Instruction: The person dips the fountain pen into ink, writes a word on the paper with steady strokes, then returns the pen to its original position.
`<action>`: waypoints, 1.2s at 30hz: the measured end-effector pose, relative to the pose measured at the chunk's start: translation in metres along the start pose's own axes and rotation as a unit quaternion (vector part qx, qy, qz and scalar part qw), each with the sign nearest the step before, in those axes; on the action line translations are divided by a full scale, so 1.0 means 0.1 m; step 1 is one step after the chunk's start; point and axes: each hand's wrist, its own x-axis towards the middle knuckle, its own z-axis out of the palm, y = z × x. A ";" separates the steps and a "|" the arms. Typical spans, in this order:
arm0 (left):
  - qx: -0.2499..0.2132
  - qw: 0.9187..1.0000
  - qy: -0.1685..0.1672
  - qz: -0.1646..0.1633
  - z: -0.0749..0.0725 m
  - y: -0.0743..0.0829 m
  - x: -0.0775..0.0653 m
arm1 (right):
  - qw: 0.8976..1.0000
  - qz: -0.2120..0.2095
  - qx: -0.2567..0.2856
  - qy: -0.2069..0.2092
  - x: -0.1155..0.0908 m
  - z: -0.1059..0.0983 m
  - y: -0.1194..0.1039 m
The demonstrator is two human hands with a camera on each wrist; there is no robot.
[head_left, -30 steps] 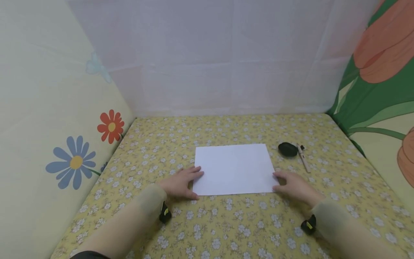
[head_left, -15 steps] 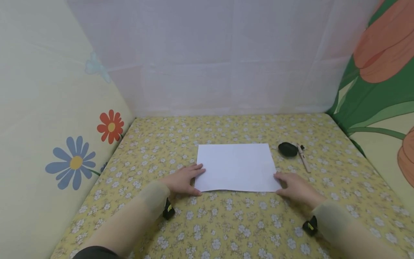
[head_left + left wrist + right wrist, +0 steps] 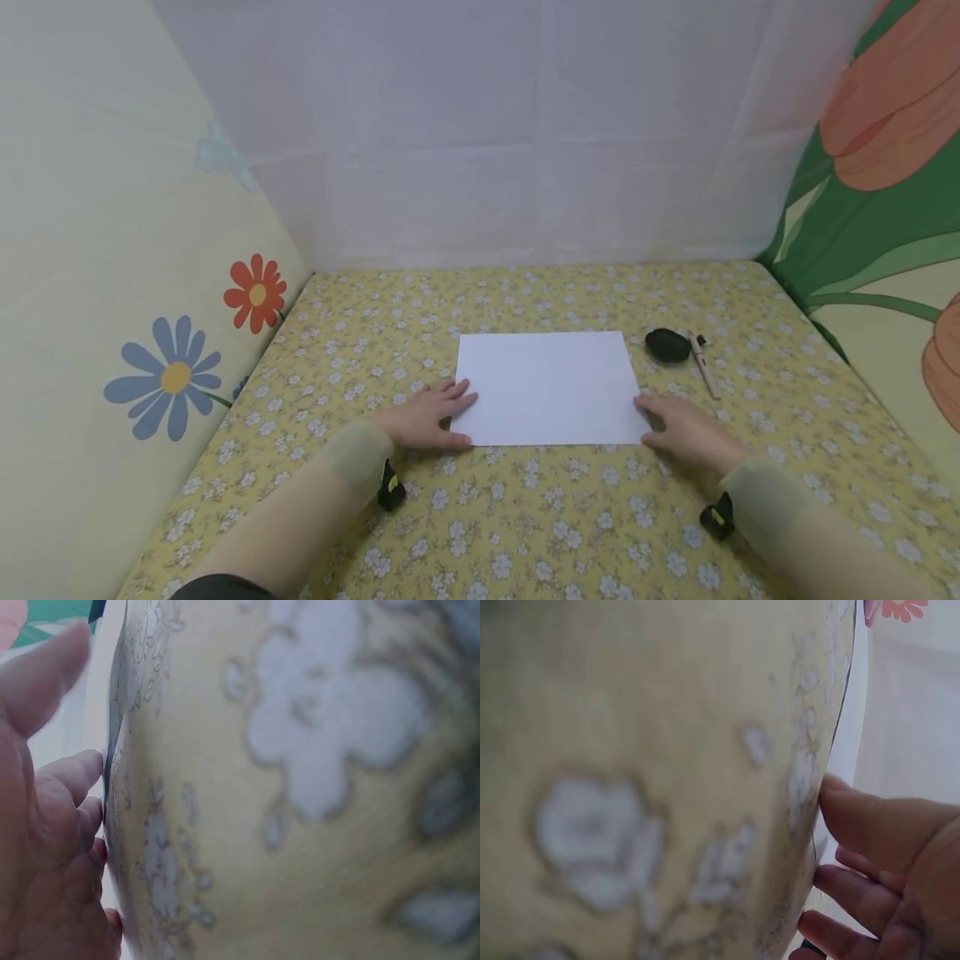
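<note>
A blank white sheet of paper point(image 3: 547, 387) lies flat on the flowered yellow tablecloth, its long side facing me. My left hand point(image 3: 423, 417) rests at its left edge, fingers spread over the margin and thumb by the near left corner. In the left wrist view that thumb point(image 3: 49, 679) stands apart from the fingers. At the right edge my right hand point(image 3: 686, 429) touches the paper with its fingertips, thumb at the near right corner. The right wrist view has the right thumb point(image 3: 877, 821) and fingertips against the cloth and the paper's edge.
Beyond the right hand sit a small black oval object point(image 3: 667, 346) and a slim beige pen-like item point(image 3: 703, 367) with a dark piece at its far end. White fabric point(image 3: 525, 142) closes off the back, and flower-printed panels point(image 3: 892, 208) stand at both sides.
The paper has shifted slightly right and away from me, the left hand moving with it. Its near edge, bowed up half a second ago, now lies flat.
</note>
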 end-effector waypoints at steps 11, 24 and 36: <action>0.024 1.000 0.009 0.017 0.02 -0.02 -0.04 | 0.999 -0.021 -0.021 -0.019 0.06 -0.04 -0.02; 0.030 0.998 0.013 0.053 0.04 -0.03 -0.01 | 0.998 -0.032 -0.059 -0.016 0.06 -0.01 0.02; 0.028 0.998 0.018 0.045 0.04 -0.01 -0.01 | 0.996 0.032 0.065 0.056 0.11 -0.10 0.15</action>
